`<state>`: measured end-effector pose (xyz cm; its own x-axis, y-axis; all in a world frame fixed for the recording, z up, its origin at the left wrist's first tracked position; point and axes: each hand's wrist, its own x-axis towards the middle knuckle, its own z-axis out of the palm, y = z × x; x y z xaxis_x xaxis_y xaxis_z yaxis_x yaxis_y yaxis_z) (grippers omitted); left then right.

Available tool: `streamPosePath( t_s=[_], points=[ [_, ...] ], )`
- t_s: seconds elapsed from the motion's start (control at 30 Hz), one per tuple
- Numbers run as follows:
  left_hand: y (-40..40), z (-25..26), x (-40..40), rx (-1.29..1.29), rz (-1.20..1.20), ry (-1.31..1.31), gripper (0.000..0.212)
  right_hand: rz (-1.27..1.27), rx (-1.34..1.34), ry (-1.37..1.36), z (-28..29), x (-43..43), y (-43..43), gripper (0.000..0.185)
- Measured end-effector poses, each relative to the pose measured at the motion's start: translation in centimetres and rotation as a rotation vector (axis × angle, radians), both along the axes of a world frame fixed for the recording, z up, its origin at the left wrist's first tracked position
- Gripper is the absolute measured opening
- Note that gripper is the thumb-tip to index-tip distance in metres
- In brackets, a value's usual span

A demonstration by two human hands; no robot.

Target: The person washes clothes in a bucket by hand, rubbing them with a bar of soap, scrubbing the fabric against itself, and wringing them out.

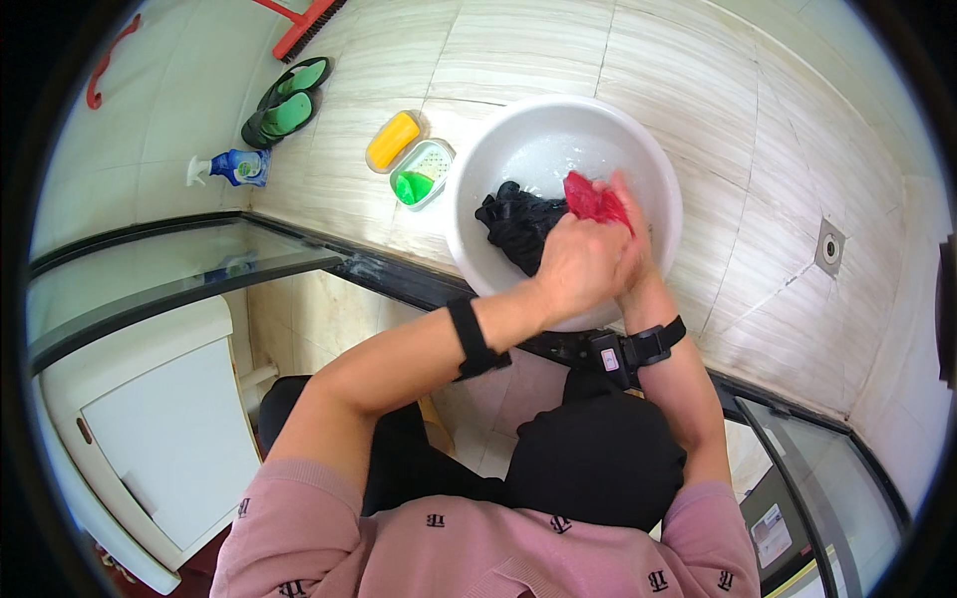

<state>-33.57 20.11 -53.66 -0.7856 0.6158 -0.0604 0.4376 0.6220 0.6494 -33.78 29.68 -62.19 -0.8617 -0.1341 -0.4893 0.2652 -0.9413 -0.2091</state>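
Note:
A wet red cloth (594,202) is bunched between my two hands over the white plastic basin (467,247). My left hand (583,254) is closed in a fist around its lower part. From the right side my right hand (632,224) presses against the cloth, fingers stretched along it; part of this hand is hidden by the left one. Soaked black fabric (519,224) lies in the basin to the left of my hands. Shallow water with some suds (553,153) covers the basin floor behind it.
Left of the basin sit a yellow soap bar (393,140) and a soap dish (437,161) with green soap (413,187). Farther left are a blue spray bottle (243,167), slippers (288,112) and a red brush (306,30). A floor drain (830,247) is at right. The black door track (396,282) passes under the basin.

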Motion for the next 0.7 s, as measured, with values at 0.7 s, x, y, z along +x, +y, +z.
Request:
streamPosePath(
  t_s=[0.7],
  points=[
    [-5.4, -9.3, -6.3, -0.681, -0.016, 0.061, 0.066, -0.229, 0.291, -0.173, -0.3, 0.4, 0.7, 0.063]
  ],
)
